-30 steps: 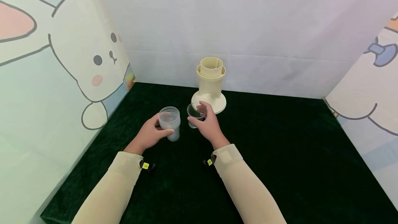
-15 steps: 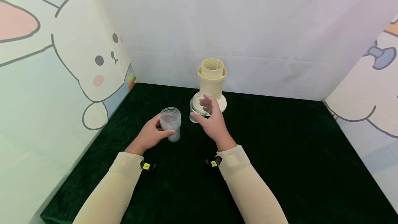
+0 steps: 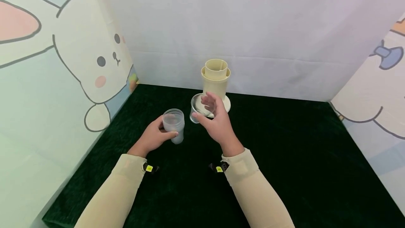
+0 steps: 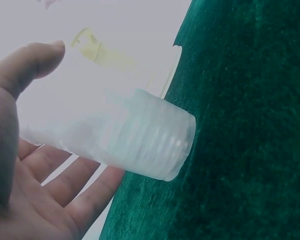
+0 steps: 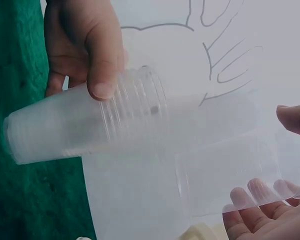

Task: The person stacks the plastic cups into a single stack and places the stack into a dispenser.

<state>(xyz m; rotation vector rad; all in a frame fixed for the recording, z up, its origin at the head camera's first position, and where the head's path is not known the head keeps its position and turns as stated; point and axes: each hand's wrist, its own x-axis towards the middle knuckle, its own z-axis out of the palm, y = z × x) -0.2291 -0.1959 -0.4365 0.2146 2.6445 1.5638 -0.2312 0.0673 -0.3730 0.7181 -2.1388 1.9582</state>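
My left hand (image 3: 153,136) grips a stack of clear plastic cups (image 3: 174,126), nested and tilted slightly, above the dark green cloth. In the right wrist view the stack (image 5: 85,117) shows several ridged rims at its mouth. To its right, my right hand (image 3: 218,122) holds a single clear plastic cup (image 3: 197,110) between thumb and fingers, mouth up and apart from the stack. Just behind that cup stands a cream cup dispenser (image 3: 216,83), a tube with a narrower tube inside its top and a round base. The right hand and cup partly cover the base.
A dark green velvety cloth (image 3: 300,157) covers the table. Pale curtain (image 3: 269,27) hangs behind it, and panels with cartoon animals stand at the left and right. Each wrist wears a small black camera with a yellow tag.
My right hand has moved slightly away from me and up with the single cup, towards the dispenser. The left hand with the stack has hardly moved.
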